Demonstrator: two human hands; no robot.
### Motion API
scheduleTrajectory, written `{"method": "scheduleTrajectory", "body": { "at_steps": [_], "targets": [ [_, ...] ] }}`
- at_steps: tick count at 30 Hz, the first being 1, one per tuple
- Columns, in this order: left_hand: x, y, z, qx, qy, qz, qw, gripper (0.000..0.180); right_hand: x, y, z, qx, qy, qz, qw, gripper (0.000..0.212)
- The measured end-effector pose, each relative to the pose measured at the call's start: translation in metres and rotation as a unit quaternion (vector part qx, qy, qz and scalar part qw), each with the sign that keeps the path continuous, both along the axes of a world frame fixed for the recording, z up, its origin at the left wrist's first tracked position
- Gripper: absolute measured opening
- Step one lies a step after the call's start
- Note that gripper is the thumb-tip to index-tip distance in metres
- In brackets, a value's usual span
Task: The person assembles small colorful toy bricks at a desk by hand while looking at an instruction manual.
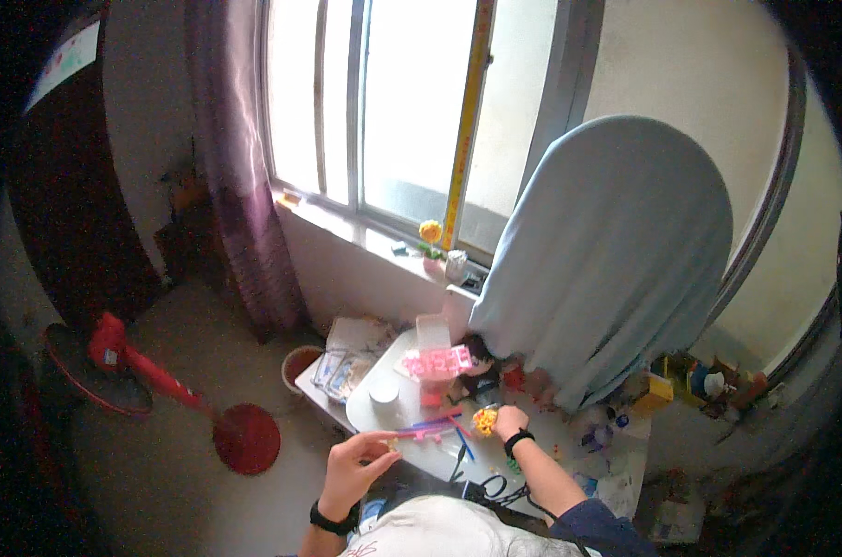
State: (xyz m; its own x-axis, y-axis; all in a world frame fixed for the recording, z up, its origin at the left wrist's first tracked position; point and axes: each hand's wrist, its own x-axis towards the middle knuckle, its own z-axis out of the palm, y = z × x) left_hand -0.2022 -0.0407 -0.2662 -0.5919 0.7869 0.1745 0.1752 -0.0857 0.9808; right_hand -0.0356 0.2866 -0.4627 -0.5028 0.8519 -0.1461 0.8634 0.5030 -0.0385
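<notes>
Over the near left edge of the white table (421, 461), my left hand (358, 462) is closed in a pinch on a small pale yellow piece (392, 446), whose exact kind is too small to tell. My right hand (511, 424) is curled at the side of a cluster of small yellow and orange pieces (484, 421) and seems to grip it; its fingertips are partly hidden. Between the hands lie pink strips (427, 435) and a blue stick (466, 447). Farther back, a pink openwork piece (437, 362) stands above the tabletop.
A white round container (384, 395) stands left of the pink piece. Black cables (497, 485) run along the table's near edge. A large cloth-covered object (616, 251) rises behind. Small items crowd the right side. A red-based stand (246, 438) is on the floor at left.
</notes>
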Motion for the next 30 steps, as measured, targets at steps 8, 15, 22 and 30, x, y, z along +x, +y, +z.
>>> {"method": "scheduleTrajectory", "body": {
  "at_steps": [8,15,22,30],
  "targets": [
    [-0.002,0.003,-0.006,0.017,0.013,-0.016,1.000,0.028,-0.003,0.005,-0.015,0.021,-0.011,0.019,1.000,0.025],
    [0.003,0.015,0.002,0.020,0.018,-0.040,0.999,0.028,0.003,0.018,-0.033,0.004,0.039,0.013,0.999,0.019],
    [0.008,0.018,0.007,0.036,-0.021,-0.054,0.998,0.026,0.011,0.000,0.004,0.001,0.303,-0.040,0.952,0.017],
    [0.012,0.031,0.036,0.096,-0.041,-0.098,0.990,0.027,0.016,-0.071,0.162,-0.216,0.624,0.045,0.750,0.015]
  ]
}}
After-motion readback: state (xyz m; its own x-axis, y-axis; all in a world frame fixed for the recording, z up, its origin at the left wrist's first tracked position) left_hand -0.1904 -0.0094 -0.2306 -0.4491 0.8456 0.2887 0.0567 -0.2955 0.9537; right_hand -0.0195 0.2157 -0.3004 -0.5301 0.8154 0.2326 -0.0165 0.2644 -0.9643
